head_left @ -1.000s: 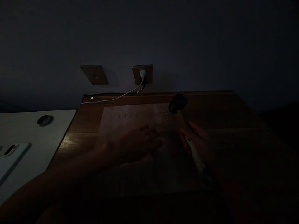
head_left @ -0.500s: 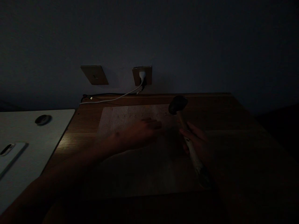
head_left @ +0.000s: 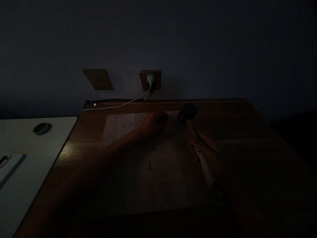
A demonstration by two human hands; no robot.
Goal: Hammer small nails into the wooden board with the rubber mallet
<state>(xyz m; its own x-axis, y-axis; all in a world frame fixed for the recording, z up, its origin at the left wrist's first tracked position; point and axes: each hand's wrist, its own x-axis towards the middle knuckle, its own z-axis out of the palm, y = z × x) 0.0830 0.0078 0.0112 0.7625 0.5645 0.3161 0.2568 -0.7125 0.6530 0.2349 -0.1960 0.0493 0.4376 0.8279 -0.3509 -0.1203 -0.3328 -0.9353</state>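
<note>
The scene is very dark. My right hand (head_left: pixel 206 153) is closed round the pale handle of a hammer (head_left: pixel 188 113), whose dark head hovers over the far edge of a light board (head_left: pixel 163 185) lying on the brown wooden table (head_left: pixel 247 132). My left hand (head_left: pixel 155 120) reaches to the board's far edge, just left of the hammer head, fingers bunched together on something too small to make out. A small nail (head_left: pixel 150 165) lies loose on the middle of the board.
On the wall behind are a switch plate (head_left: pixel 97 79) and a socket (head_left: pixel 150 80) with a white plug and cable (head_left: pixel 116 105) trailing along the table's back edge. A white table (head_left: pixel 29 148) stands at the left, bearing a dark round object (head_left: pixel 42 128) and a phone (head_left: pixel 7 163).
My left hand has moved from the middle of the board away to its far edge, beside the hammer head, uncovering a nail on the board. The hammer has barely shifted.
</note>
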